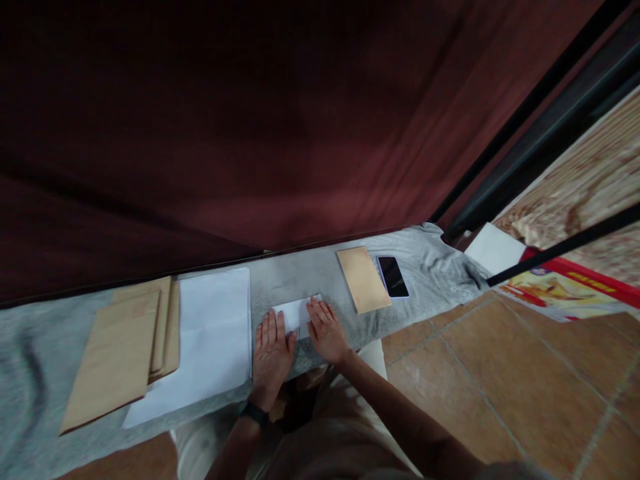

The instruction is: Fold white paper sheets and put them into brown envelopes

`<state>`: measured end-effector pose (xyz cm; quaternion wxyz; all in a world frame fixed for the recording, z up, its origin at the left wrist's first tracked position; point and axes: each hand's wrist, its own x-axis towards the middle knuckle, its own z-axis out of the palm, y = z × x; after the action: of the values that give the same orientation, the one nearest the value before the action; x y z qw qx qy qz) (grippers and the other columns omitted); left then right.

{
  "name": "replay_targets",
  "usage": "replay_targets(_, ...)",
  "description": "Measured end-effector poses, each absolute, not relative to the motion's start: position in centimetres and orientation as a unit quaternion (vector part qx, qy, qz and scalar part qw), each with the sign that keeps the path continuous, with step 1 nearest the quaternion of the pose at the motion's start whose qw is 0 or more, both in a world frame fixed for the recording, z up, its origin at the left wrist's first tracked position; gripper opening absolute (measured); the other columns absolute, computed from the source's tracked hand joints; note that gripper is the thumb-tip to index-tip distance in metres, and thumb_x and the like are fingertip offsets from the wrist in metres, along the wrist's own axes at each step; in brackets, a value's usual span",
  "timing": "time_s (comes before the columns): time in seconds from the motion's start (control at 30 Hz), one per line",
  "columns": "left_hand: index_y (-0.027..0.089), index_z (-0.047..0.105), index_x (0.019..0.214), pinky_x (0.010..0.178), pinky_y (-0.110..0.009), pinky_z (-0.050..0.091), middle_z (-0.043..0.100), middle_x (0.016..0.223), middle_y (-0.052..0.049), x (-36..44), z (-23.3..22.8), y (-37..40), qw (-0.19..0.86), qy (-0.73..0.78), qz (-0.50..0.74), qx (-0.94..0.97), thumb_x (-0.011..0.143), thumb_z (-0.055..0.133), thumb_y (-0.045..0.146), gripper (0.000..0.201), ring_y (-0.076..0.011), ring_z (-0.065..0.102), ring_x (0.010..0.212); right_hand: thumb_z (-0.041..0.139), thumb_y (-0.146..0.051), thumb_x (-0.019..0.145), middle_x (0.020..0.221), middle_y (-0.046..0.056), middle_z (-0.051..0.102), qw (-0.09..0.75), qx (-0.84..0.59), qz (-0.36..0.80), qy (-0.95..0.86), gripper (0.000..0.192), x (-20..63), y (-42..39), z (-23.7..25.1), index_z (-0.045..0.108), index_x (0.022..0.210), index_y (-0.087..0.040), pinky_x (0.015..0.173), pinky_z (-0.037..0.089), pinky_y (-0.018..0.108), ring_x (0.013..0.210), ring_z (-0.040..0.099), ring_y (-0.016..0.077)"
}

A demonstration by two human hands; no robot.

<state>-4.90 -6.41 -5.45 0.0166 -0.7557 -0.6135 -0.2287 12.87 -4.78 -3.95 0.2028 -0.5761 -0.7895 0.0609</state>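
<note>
Pressing folded paper point(296, 313) | left hand point(271, 353), right hand point(327, 329) flat, open | light, floppy, creases easily; pinch edge at 12 o'clock | envelope point(363, 279) at 2 o'clock

The surface point(310, 273) is draped in grey cloth, soft and matt, creased at its right end. The folded sheet point(295, 313) under both hands is thin white paper, matt, as is the white stack point(210, 333). The envelopes point(120, 347) and the single envelope point(363, 279) are dull brown kraft paper. The phone point(393, 276) has a glossy black glass face. The floor point(500, 380) is smooth terracotta tile; the curtain point(250, 133) is dark red cloth
</note>
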Motion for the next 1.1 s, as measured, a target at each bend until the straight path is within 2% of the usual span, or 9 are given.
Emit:
replay_targets(0.17, 0.01, 0.02, 0.16, 0.118, -0.06, 0.034, 0.028, 0.164, -0.023, -5.0, -5.3, -6.4, 0.014, -0.611, -0.223, -0.76, 0.101, 0.035, 0.039, 0.067, -0.0359, 0.03, 0.151, 0.045, -0.033, 0.104, 0.156, 0.01, 0.046, 0.212, -0.553, 0.067, -0.803, 0.048, 11.1, -5.3, -4.3, 0.05, 0.149, -0.016, 0.122, 0.03, 0.045, 0.144, 0.043, 0.0244)
replay_targets(0.43, 0.009, 0.02, 0.16, 0.119, -0.059, 0.034, 0.028, 0.164, -0.023, -4.7, -5.2, -6.5, 0.016, -0.615, -0.227, -0.755, 0.102, 0.037, 0.04, 0.068, -0.0358, 0.031, 0.151, 0.043, -0.032, 0.104, 0.156, 0.009, 0.047, 0.204, -0.605, 0.039, -0.768, 0.051, 13.7, -5.8, -4.8, 0.044, 0.153, -0.015, 0.122, 0.028, 0.043, 0.143, 0.045, 0.0235)
replay_targets(0.6, 0.012, 0.016, 0.161, 0.118, -0.061, 0.034, 0.034, 0.162, -0.021, -5.0, -5.3, -6.7, 0.011, -0.622, -0.244, -0.744, 0.102, 0.034, 0.036, 0.066, -0.0339, 0.035, 0.149, 0.042, -0.032, 0.104, 0.155, 0.009, 0.047, 0.196, -0.617, 0.025, -0.762, 0.052, 14.8, -6.2, -4.9, 0.043, 0.153, -0.014, 0.122, 0.029, 0.044, 0.143, 0.045, 0.0243)
replay_targets(0.77, 0.007, 0.024, 0.158, 0.122, -0.059, 0.029, 0.032, 0.163, -0.021, -4.5, -4.5, -6.9, -0.012, -0.637, -0.203, -0.744, 0.101, 0.032, 0.03, 0.062, -0.0331, 0.029, 0.152, 0.043, -0.031, 0.104, 0.155, 0.01, 0.047, 0.196, -0.618, 0.027, -0.761, 0.052, 15.1, -6.4, -4.7, 0.043, 0.153, -0.014, 0.122, 0.029, 0.045, 0.143, 0.045, 0.0247)
replay_targets(0.83, 0.008, 0.025, 0.158, 0.124, -0.057, 0.027, 0.029, 0.165, -0.018, -3.6, -4.1, -7.2, -0.024, -0.611, -0.185, -0.77, 0.101, 0.033, 0.029, 0.062, -0.0312, 0.026, 0.153, 0.044, -0.031, 0.103, 0.154, 0.01, 0.048, 0.196, -0.621, 0.027, -0.758, 0.053, 15.1, -6.4, -4.7, 0.043, 0.154, -0.015, 0.123, 0.028, 0.045, 0.143, 0.044, 0.0245)
replay_targets(0.93, 0.014, 0.026, 0.159, 0.123, -0.053, 0.031, 0.033, 0.164, -0.014, -1.9, -4.0, -7.7, -0.035, -0.547, -0.176, -0.818, 0.101, 0.035, 0.032, 0.061, -0.0281, 0.028, 0.153, 0.045, -0.032, 0.103, 0.155, 0.01, 0.048, 0.195, -0.622, 0.029, -0.758, 0.054, 15.1, -6.4, -4.8, 0.042, 0.154, -0.015, 0.123, 0.027, 0.045, 0.144, 0.043, 0.0241)
replay_targets(1.1, 0.014, 0.024, 0.159, 0.121, -0.053, 0.034, 0.036, 0.162, -0.016, -1.0, -4.9, -8.7, -0.023, -0.544, -0.171, -0.821, 0.101, 0.037, 0.041, 0.065, -0.0287, 0.033, 0.151, 0.044, -0.031, 0.103, 0.157, 0.01, 0.046, 0.196, -0.629, 0.033, -0.751, 0.054, 15.3, -6.4, -4.9, 0.043, 0.154, -0.013, 0.122, 0.029, 0.044, 0.146, 0.041, 0.0247)
